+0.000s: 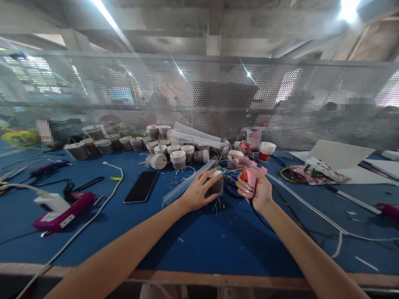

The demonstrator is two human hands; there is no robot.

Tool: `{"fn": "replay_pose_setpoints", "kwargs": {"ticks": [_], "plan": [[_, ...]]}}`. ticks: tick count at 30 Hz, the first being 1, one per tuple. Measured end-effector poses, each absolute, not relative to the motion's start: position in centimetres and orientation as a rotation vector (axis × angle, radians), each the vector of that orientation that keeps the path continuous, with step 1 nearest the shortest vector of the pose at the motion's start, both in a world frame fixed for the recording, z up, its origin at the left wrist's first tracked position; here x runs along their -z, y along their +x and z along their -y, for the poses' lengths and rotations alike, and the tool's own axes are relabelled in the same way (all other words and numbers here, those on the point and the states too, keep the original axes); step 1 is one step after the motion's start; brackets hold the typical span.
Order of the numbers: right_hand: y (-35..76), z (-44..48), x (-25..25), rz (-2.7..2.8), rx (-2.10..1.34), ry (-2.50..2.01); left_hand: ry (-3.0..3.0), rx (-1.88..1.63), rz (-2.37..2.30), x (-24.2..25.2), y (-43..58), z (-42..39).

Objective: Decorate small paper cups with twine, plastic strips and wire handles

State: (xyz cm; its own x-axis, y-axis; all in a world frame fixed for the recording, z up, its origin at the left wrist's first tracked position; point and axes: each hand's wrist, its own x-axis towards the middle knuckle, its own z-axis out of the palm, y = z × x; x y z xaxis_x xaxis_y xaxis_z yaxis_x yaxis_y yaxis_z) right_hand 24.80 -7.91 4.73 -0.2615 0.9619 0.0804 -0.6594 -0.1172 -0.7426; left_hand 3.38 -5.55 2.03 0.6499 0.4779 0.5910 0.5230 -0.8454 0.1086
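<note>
A small grey-brown pot (pixel 215 187) sits on the blue tabletop (pixel 218 253) in front of the person, and thin pale strands stick out on the table at its lower edge. This 1 pot appears to be in mid-work: it is held down, with a tool at the ready beside it, and the loose strands suggest it is unfinished, though the fingers hide much of its surface. The left hand (pixel 198 190) is partly curled over it, thumb on the near side and fingers across the top, clasping it between them. The right hand (pixel 260 191) is closed around the handle of a pink and orange glue gun (pixel 253 176), whose nozzle end points up and to the left, apart from the pot. Just beyond lie a clear bag of sticks (pixel 183 187) and scissors with dark blue handles (pixel 232 189). Farther back, more than 10 similar pots (pixel 178 160) form a cluster, 1 or more on their sides; whether these are complete, or how many remain, I cannot tell. A black phone (pixel 141 187) lies to the left, with a purple power strip (pixel 64 214) beyond it.
</note>
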Motion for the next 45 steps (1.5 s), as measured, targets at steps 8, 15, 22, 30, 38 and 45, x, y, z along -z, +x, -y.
{"fn": "replay_pose_setpoints", "kwargs": {"ticks": [8, 15, 22, 30, 38, 45], "plan": [[24.8, 8.0, -4.9, 0.827, -1.681, -0.494, -2.75, 1.401, 1.188, -0.6, 4.1, 5.0], [25.0, 7.9, -4.7, 0.826, -1.683, -0.426, -2.866, 1.57, 1.496, 0.1, 4.2, 4.7], [24.7, 8.0, -4.9, 0.851, -1.685, -0.466, -2.945, 1.775, 1.693, -0.1, 4.4, 4.6], [24.1, 8.2, -4.3, 0.941, -1.62, -0.596, -2.722, 1.841, 1.671, -0.2, 4.2, 4.4], [24.1, 8.2, -4.3, 0.979, -1.605, -0.628, -2.648, 1.509, 1.705, -0.9, 4.1, 4.8], [24.0, 8.2, -4.0, 0.96, -1.512, -0.665, -2.65, 1.488, 1.655, -0.9, 4.1, 4.9]]}}
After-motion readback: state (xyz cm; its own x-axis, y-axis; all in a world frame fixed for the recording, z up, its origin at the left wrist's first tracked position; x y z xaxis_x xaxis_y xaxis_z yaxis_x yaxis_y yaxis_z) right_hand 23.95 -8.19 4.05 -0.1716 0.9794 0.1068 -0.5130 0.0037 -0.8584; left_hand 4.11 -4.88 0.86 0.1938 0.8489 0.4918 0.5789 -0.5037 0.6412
